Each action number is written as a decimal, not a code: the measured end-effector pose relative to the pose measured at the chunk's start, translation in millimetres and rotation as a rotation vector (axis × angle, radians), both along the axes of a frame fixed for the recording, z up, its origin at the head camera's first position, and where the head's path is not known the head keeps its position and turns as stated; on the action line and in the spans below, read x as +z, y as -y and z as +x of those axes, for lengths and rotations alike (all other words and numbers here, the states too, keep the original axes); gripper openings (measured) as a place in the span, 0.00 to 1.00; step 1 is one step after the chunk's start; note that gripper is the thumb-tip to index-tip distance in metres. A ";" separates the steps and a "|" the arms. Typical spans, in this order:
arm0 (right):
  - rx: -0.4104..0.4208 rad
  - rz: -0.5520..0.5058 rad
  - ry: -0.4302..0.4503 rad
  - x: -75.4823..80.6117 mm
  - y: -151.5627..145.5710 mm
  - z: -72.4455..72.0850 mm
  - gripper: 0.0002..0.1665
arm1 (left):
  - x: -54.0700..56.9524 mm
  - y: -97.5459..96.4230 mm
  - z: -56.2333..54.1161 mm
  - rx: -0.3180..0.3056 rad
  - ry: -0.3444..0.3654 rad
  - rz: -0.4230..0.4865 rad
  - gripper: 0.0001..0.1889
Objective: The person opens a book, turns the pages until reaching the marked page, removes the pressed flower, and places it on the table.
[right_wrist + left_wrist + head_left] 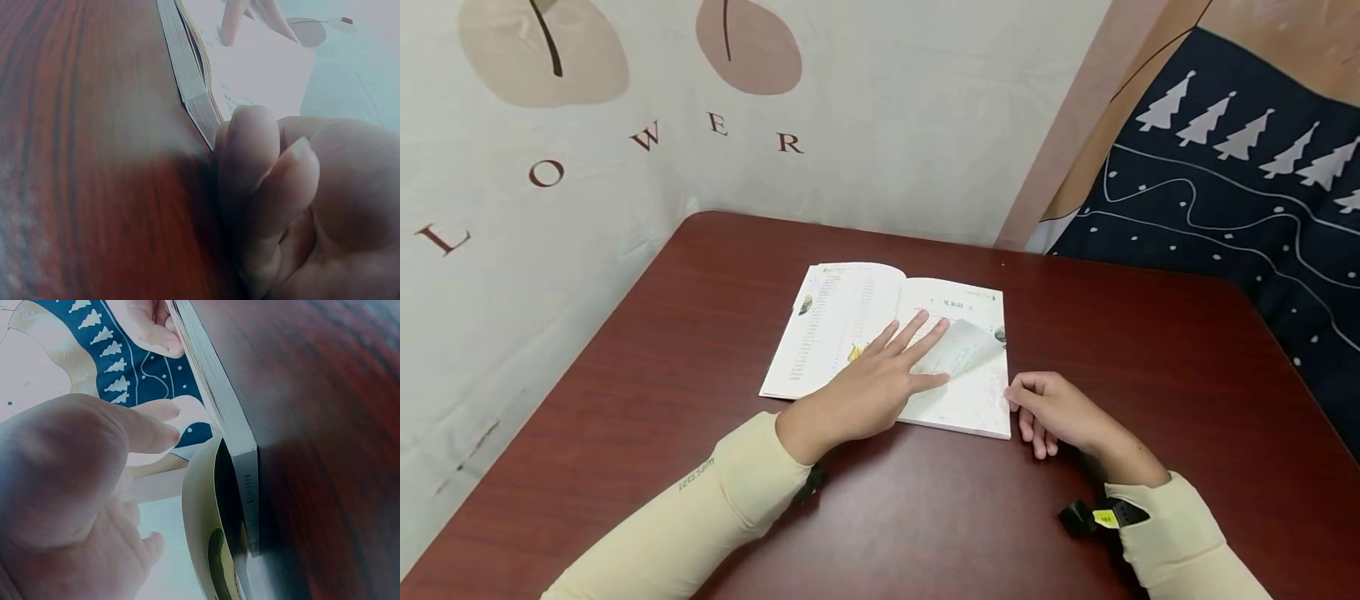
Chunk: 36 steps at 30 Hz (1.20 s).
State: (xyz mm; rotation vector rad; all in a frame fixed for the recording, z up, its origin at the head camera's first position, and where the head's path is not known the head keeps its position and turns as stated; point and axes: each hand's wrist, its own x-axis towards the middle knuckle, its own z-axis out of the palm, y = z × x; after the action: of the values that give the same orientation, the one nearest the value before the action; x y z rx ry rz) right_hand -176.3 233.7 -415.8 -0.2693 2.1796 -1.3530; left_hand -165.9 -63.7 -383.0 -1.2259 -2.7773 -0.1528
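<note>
An open book [973, 408] with printed white pages lies on the table. My left hand [876, 387] is spread over it with fingers straight, touching a curled leaf [968, 346] that stands partly raised above the right page. At the book's right edge, my right hand [1063, 408] has its fingers curled, with thumb and forefinger pinching the edge. The right wrist view shows those curled fingertips [253, 134] against the corner of the page block [203, 112]. From the left wrist, the spine end [247, 487] and the bowed cover beside it are visible.
The dark red-brown wooden table [910, 517] surrounds the book. A pale printed curtain [887, 150] hangs behind and to the left, and a navy cloth with white trees [1217, 208] hangs at the right. Black wrist cameras [1078, 518] sit at the sleeves.
</note>
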 end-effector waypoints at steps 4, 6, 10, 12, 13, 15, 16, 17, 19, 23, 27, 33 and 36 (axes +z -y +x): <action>0.006 0.003 0.006 1.6 0.8 -0.5 0.16 | 0.3 1.4 -0.2 0.015 0.021 -0.007 0.29; 0.007 0.006 0.003 2.9 0.8 -1.2 0.16 | 0.9 1.9 -0.6 0.015 0.017 -0.007 0.28; 0.001 0.008 -0.015 2.6 0.7 -2.1 0.16 | 0.2 1.9 -1.2 0.008 -0.014 -0.002 0.25; 0.001 0.010 -0.022 2.3 0.7 -2.3 0.16 | 0.2 1.7 -1.4 0.002 -0.021 -0.002 0.25; 0.002 0.010 -0.022 1.9 0.6 -2.2 0.16 | 0.2 1.7 -1.2 -0.003 -0.018 -0.002 0.25; 0.006 0.010 -0.007 0.8 0.6 -1.3 0.17 | 0.0 1.7 -0.7 -0.018 -0.003 -0.009 0.26; 0.007 0.011 0.000 0.3 0.6 -0.8 0.17 | -0.3 1.7 -0.5 -0.026 0.008 -0.013 0.27; 0.008 0.010 0.006 -0.2 0.6 -0.4 0.16 | -0.5 1.7 -0.3 -0.031 0.016 -0.018 0.28; 0.006 0.009 0.008 -0.7 0.8 -0.2 0.16 | -0.8 1.6 -0.1 -0.036 0.025 -0.020 0.28; -0.003 0.009 -0.010 0.6 1.1 -0.9 0.16 | 0.1 1.5 -0.7 -0.029 0.021 -0.009 0.27; -0.002 0.008 0.002 0.7 0.9 -0.7 0.16 | 0.7 1.5 -0.5 -0.032 0.040 -0.001 0.26; 0.000 0.003 0.004 0.9 0.9 0.7 0.16 | 0.2 1.6 -0.3 -0.033 0.045 -0.007 0.25; -0.004 0.001 0.000 1.2 1.1 0.5 0.16 | 0.8 1.5 -0.3 -0.022 0.051 -0.009 0.25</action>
State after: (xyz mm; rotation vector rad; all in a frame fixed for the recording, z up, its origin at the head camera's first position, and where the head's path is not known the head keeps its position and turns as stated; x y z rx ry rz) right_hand -175.8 232.6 -414.5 -0.2654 2.1817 -1.3543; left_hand -166.2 -65.2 -382.2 -1.2720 -2.8113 -0.1764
